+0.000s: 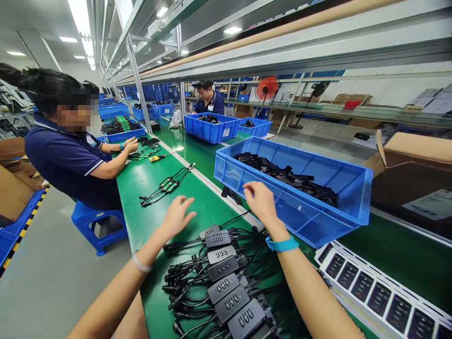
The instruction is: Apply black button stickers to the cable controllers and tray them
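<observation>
My left hand (178,216) hovers above the green bench with its fingers apart and nothing in them. My right hand (260,201) is in front of the long blue bin (293,214), fingers loosely bent and parted, with nothing visible in it. Black plastic pieces (232,195) lie on the bench just left of my right hand. Below both hands runs a row of black cable boxes (223,267), their cables spreading to either side. Farther up the bench lie green circuit boards with black cables (168,184). The long bin holds many black plastic parts (282,174).
A co-worker (67,155) sits on a blue stool (100,221) at the left, hands over boards. Another person (212,101) sits behind a smaller blue bin (212,129). A yellow-handled screwdriver (157,158) lies on the bench. White trays of black panels (376,294) are at the right.
</observation>
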A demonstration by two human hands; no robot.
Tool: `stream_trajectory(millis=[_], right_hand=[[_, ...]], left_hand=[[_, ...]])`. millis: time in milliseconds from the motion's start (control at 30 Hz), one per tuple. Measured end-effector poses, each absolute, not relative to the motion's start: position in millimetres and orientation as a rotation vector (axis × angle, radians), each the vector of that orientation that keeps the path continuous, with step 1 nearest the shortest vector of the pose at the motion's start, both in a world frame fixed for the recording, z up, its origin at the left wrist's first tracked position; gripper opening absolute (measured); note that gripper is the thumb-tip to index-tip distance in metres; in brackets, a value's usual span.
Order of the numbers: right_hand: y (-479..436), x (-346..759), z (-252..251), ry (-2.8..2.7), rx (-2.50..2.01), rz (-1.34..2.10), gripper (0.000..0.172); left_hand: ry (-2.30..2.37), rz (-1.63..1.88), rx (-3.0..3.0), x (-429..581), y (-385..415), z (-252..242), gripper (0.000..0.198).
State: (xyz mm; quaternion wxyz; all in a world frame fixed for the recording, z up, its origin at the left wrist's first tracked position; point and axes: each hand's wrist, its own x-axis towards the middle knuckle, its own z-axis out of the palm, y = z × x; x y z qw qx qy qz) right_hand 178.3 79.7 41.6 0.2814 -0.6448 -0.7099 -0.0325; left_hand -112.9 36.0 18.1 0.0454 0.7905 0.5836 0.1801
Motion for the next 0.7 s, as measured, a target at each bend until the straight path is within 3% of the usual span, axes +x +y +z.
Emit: stream_trajectory(millis=[133, 300, 433, 533, 600, 700], right_hand=[[111, 153, 16, -2.110, -1.882, 0.002, 0.020], [120, 149, 0, -2.182, -1.961, 0.041, 0.013], [106, 158, 8, -2.108, -1.959, 0.048, 0.026], [91, 161, 26, -2.019, -1.905, 0.039, 0.045], [76, 158, 39, -1.948, -1.816, 0.084, 0.050], [49, 146, 58, -1.719, -1.528, 0.314, 0.034]], left_hand=[[2.137, 0.522, 2.248, -149, 100, 6, 0.064], [2.146, 0.422, 2.217, -161, 106, -14, 0.057], [2.068, 0.530, 2.213, -151, 73, -21, 0.037], [1.974, 0.660, 2.124, -145, 54, -15, 0.024], [1.903, 0.770, 2.032, -141, 45, -9, 0.027], [1.774, 0.971, 1.865, -131, 36, 3, 0.044]])
